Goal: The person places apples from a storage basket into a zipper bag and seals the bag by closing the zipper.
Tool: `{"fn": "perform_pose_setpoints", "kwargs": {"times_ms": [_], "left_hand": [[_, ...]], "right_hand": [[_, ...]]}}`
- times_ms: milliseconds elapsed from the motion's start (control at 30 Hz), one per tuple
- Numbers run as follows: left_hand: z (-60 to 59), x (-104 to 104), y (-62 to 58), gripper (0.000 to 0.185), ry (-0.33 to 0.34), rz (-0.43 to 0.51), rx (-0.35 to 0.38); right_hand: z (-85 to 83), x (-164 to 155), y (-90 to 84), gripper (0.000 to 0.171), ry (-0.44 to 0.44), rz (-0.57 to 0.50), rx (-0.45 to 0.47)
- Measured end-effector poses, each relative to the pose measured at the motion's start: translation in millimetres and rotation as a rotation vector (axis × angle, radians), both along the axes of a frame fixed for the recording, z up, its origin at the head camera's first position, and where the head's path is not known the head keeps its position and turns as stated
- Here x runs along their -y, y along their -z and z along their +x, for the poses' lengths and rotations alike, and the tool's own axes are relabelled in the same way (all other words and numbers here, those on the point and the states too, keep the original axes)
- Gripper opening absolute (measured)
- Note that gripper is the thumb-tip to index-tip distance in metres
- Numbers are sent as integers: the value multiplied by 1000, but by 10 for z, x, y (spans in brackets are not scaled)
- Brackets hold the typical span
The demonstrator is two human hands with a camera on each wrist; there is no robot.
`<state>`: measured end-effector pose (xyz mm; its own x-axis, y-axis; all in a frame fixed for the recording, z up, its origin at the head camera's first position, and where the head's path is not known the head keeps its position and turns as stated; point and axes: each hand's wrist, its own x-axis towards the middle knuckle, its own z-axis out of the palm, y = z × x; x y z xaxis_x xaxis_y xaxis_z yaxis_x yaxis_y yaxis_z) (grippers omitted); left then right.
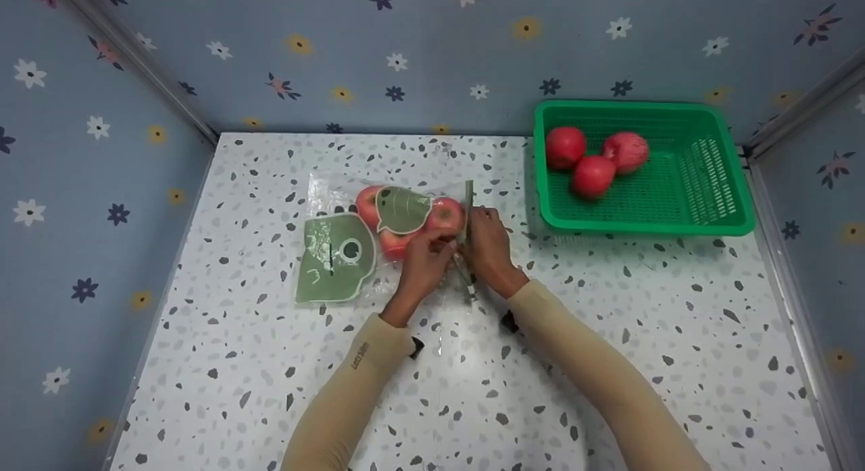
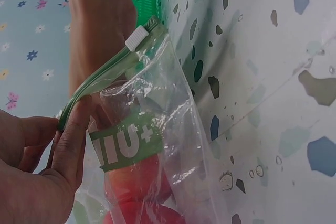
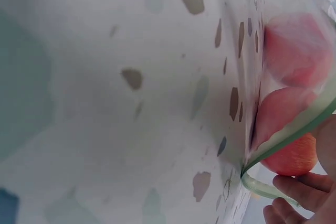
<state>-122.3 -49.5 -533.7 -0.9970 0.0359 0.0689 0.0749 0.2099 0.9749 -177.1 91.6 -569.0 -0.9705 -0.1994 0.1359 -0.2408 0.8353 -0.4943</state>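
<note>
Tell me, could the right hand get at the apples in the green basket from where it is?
Probably yes. The right hand is at the zip bag's green strip, close to the green basket, which is open-topped. Bare tabletop lies between them, and the three apples sit uncovered.

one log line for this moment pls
left hand: pinches bag zip edge | right hand: grips zip strip | bag: three apples inside, on table | basket: three apples

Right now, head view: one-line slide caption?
Both hands, left hand and right hand, pinch the green zip edge of a clear plastic bag of red apples beside a green plastic basket.
</note>
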Motion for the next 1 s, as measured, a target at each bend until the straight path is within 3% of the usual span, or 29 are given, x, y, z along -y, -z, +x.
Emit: {"fn": "perform_pose_setpoints", "kwargs": {"times_ms": [300,633,867,1000], "left_hand": [[-15,-2,12,22,-6,33,1],[-18,9,20,22,2,20,-4],[-9,13,32,24,-3,61,45],[-9,6,38,24,-3,65,36]], "right_hand": [[2,-18,-24,65,-37,6,26],[59,-240,-125,72,-77,-3,65],[80,-432,-255,64,-105,-5,-2],[106,-532,-351,62,-122,67,-92]]}}
